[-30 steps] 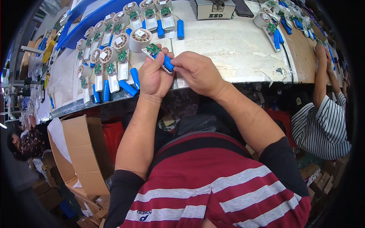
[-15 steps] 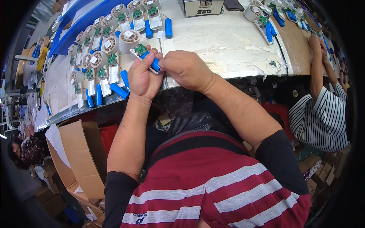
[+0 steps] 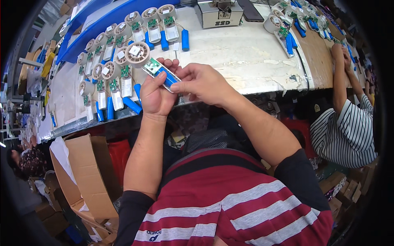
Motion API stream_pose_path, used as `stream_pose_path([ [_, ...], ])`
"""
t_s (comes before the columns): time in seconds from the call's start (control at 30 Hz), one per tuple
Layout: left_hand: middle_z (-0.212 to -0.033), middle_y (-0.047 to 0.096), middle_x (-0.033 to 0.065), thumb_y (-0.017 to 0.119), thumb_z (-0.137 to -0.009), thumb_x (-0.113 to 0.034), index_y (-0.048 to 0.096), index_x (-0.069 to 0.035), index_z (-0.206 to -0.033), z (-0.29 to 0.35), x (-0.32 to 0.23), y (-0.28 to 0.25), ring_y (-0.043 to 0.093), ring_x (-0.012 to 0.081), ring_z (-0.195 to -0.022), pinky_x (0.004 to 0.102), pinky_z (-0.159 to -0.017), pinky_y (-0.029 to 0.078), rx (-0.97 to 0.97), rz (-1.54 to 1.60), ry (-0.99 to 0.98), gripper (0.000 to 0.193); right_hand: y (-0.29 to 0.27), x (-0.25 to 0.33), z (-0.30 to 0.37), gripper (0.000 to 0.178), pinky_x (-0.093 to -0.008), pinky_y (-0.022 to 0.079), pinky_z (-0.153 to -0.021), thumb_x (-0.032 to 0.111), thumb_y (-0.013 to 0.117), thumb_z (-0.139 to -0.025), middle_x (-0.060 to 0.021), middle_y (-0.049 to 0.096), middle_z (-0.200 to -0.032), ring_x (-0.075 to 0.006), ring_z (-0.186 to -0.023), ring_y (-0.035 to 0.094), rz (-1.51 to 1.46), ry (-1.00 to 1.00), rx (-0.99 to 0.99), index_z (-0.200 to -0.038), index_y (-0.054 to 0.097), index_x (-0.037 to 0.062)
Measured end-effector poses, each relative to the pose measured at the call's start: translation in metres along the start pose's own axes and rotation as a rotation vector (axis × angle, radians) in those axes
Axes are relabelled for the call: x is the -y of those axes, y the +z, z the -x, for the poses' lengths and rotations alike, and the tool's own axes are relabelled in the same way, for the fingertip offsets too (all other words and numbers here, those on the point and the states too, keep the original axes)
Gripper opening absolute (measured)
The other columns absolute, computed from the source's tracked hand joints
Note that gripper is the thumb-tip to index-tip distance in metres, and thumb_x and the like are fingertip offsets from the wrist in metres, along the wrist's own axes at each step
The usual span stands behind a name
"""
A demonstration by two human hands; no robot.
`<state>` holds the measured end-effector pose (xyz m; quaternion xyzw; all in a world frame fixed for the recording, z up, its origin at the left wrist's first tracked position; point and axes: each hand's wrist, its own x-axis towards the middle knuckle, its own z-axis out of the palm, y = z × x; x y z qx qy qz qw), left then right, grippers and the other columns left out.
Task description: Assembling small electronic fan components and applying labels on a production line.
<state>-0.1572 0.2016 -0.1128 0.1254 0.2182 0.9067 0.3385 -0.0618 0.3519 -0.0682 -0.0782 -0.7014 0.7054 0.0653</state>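
Note:
My left hand [image 3: 157, 98] is closed around the white handle of an open handheld fan, its thumb lying on the blue battery [image 3: 166, 78] in the handle. The round cream fan head [image 3: 137, 53] points away from me, up and to the left. Between head and battery sits a green circuit board [image 3: 152, 66]. My right hand [image 3: 207, 84] grips the handle's near end, thumb on top by the battery's end; its other fingertips are partly hidden. Left of my hands stand rows of similar fan halves [image 3: 116, 96], many with blue batteries lying beside them.
A metal box [image 3: 218, 16] and a dark phone [image 3: 251, 11] are at the table's back. More fan halves [image 3: 284, 37] lie to the right, near a co-worker in a striped shirt [image 3: 344, 133]. An open cardboard box [image 3: 86, 168] stands below the table's left edge.
My right fingers have gone from a pinch at the battery's end to a grip with the thumb laid on top. The fan has shifted slightly toward me, and its battery shows more fully.

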Motion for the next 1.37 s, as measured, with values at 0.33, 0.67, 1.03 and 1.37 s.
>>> stream_pose_path([
  [0.33,-0.128,0.065,0.0165,0.058,-0.095,0.007,0.055,-0.002,-0.139,0.005,-0.001,0.008,0.059,0.0336,-0.132,0.0482,-0.114,0.049,0.018,-0.084,-0.003,0.046,0.003,0.002,-0.001,0.013,-0.0232,0.046,-0.052,0.002,0.078,-0.090,-0.0063,0.066,-0.072,-0.0105,-0.056,0.057,-0.101,0.218,0.070,-0.098,0.068,-0.0008],
  [0.67,-0.111,0.072,0.0134,0.068,-0.095,0.002,0.061,0.004,-0.131,0.016,-0.005,0.036,0.069,0.0195,-0.097,0.0281,-0.092,0.056,-0.255,-0.573,0.025,0.036,0.025,-0.020,0.010,0.015,-0.0210,0.047,-0.059,0.002,0.078,-0.088,-0.0033,0.066,-0.080,-0.0082,-0.066,0.056,0.027,-0.091,-0.163,-0.099,0.068,0.0018],
  [1.03,-0.093,0.070,0.0097,0.072,-0.087,0.003,0.060,0.002,-0.127,0.014,-0.084,0.053,0.065,0.0158,-0.076,0.0248,-0.069,0.053,-0.348,-0.798,0.299,0.041,0.014,-0.021,0.019,0.038,-0.0240,0.054,-0.072,-0.005,0.072,-0.095,-0.0103,0.064,-0.106,-0.0128,-0.084,0.060,-0.283,-0.054,-0.025,-0.130,0.057,-0.0011],
  [1.37,-0.122,0.070,0.0285,0.080,-0.091,-0.034,0.052,0.004,-0.135,0.025,-0.354,-0.092,0.071,0.0423,-0.111,0.0478,-0.099,0.056,-1.279,-1.936,0.263,0.065,-0.004,-0.031,0.010,0.053,-0.0276,0.058,-0.084,-0.006,0.073,-0.094,-0.0135,0.060,-0.121,-0.0144,-0.094,0.061,-0.199,0.096,0.022,-0.141,0.050,-0.0010],
])
